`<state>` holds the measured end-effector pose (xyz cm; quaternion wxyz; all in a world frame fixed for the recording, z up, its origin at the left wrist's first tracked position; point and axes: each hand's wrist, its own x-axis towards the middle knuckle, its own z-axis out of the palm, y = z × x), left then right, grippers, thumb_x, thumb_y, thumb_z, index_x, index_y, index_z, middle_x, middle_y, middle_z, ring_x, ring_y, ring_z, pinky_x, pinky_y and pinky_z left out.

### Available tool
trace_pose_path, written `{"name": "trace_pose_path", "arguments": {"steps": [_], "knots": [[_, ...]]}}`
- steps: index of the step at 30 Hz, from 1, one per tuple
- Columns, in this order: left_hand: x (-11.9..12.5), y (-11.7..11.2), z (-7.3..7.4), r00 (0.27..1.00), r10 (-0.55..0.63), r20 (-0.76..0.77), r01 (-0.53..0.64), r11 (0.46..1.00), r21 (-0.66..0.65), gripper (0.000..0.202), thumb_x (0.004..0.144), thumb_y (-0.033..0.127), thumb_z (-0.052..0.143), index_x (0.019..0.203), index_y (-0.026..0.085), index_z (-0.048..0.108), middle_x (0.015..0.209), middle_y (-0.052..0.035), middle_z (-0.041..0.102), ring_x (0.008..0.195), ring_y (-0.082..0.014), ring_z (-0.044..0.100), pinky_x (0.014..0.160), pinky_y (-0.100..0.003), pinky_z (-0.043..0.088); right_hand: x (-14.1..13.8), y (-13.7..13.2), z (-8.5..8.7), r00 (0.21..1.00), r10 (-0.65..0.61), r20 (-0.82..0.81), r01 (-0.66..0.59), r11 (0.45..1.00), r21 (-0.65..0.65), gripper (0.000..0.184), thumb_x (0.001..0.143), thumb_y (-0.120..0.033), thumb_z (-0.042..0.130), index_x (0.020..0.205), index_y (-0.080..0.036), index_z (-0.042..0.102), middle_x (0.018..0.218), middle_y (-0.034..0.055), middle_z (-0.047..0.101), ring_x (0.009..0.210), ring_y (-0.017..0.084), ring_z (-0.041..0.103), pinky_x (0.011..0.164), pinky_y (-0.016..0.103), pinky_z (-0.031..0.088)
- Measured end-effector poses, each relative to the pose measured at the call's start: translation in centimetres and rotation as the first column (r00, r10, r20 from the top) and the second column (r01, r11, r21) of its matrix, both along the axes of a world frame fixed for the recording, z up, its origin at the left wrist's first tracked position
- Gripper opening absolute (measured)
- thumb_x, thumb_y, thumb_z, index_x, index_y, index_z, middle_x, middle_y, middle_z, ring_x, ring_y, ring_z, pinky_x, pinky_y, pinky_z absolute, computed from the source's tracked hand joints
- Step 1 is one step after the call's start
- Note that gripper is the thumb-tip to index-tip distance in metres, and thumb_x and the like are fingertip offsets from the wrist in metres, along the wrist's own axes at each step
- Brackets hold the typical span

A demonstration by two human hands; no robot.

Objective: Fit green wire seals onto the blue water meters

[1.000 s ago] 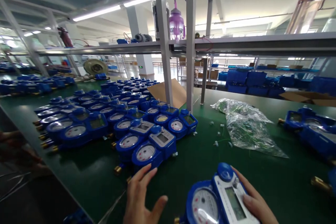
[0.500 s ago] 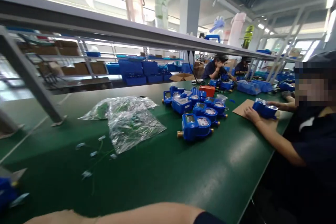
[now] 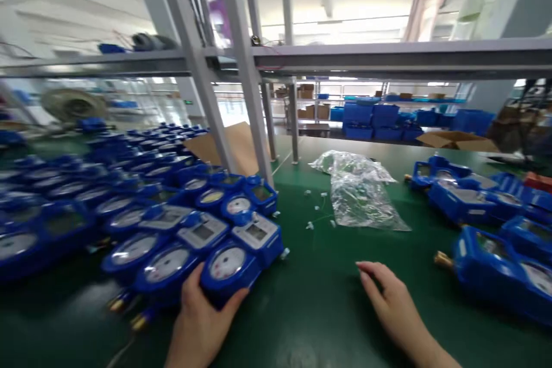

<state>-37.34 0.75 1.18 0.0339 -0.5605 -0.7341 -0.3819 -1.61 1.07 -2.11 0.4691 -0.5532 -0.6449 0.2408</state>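
Observation:
My left hand [image 3: 199,322] grips the near edge of a blue water meter [image 3: 239,256] with a round dial and a grey display, the nearest one in a large group of blue meters [image 3: 129,201] on the green table [image 3: 319,310]. My right hand [image 3: 388,299] hovers low over bare table to the right, fingers loosely curled and holding nothing. It lies between the held meter and another blue meter with a brass fitting [image 3: 495,267].
A clear plastic bag of small parts [image 3: 357,190] lies mid-table with loose bits beside it. More blue meters [image 3: 466,195] sit at the right. Grey frame posts [image 3: 245,80] rise behind the meters, with a cardboard sheet [image 3: 233,146] and blue bins [image 3: 371,121] beyond.
The view swung right toward other workers, then back to the left. The meter that was in my right hand is gone from it, and my left hand now grips the nearest meter in the group.

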Motion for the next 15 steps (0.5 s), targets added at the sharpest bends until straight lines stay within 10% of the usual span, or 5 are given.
{"name": "trace_pose_path", "arguments": {"steps": [8, 15], "knots": [[1.4, -1.6, 0.7, 0.993, -0.105, 0.048, 0.109, 0.989, -0.103, 0.082, 0.076, 0.054, 0.054, 0.136, 0.014, 0.016, 0.138, -0.0190, 0.030, 0.122, -0.0353, 0.043, 0.097, -0.052, 0.042, -0.7, -1.6, -1.3, 0.995, 0.095, 0.032, -0.090, 0.987, -0.130, 0.035, 0.081, -0.047, 0.052, 0.107, -0.027, 0.065, 0.112, 0.0057, 0.064, 0.109, 0.027, 0.056, 0.097, 0.043, 0.042], [-4.0, -9.3, -1.7, 0.968, 0.022, -0.251, -0.037, 0.998, -0.056, 0.045, 0.086, 0.043, 0.043, 0.126, 0.020, 0.042, 0.127, -0.0118, 0.046, 0.122, -0.0292, 0.040, 0.101, -0.054, 0.034, -8.3, -1.6, -2.9, 0.837, 0.061, -0.544, -0.276, 0.905, -0.324, 0.076, 0.064, -0.066, 0.062, 0.122, -0.018, 0.052, 0.115, 0.0139, 0.061, 0.104, 0.031, 0.060, 0.084, 0.036, 0.052]]}}
